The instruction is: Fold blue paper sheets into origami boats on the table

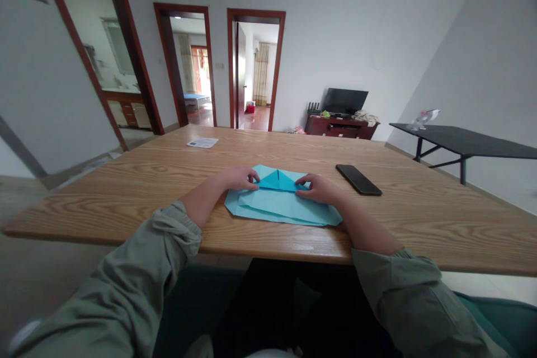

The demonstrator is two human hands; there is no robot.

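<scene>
A light blue folded paper [277, 201] lies on the wooden table in front of me, with a brighter blue triangular fold at its upper middle and a short dark line near the peak. My left hand [242, 178] grips the left end of the bright fold between curled fingers and thumb. On the right end of the same fold, my right hand [314, 187] holds the paper in a pinch. The lower flap spreads flat toward the table's near edge, its corners angled.
A black phone [358, 180] lies on the wooden table [146, 196] right of the paper. A small printed card [203, 142] is at the back left. Beyond stand a black table [470, 140] and a television [345, 102].
</scene>
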